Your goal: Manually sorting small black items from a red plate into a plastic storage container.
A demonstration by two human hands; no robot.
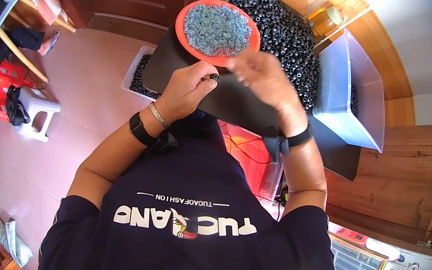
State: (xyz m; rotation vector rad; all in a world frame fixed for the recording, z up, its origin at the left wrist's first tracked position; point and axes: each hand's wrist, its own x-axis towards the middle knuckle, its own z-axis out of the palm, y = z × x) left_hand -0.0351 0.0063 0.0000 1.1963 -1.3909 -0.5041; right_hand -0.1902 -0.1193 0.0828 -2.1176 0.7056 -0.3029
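My left hand (187,86) is closed, with a small black hollow plastic piece (214,77) pinched between thumb and forefinger, its round opening showing. Just right of it, my right hand (265,76) hovers by the rim of a red-orange bowl (181,36); its fingers are blurred, and whether they hold anything cannot be made out. Many small shiny silvery-blue pieces (217,29) fill the bowl. Behind and beside my right hand spreads a big heap of black hollow pieces (285,36), similar to the one in my left hand.
A dark table (161,70) carries the bowl and heap. On the right stands a translucent plastic bin (349,94) with black pieces inside. A white tub (134,74) of black pieces sits left of the table. Stools (39,107) and another person's foot (49,43) are far left.
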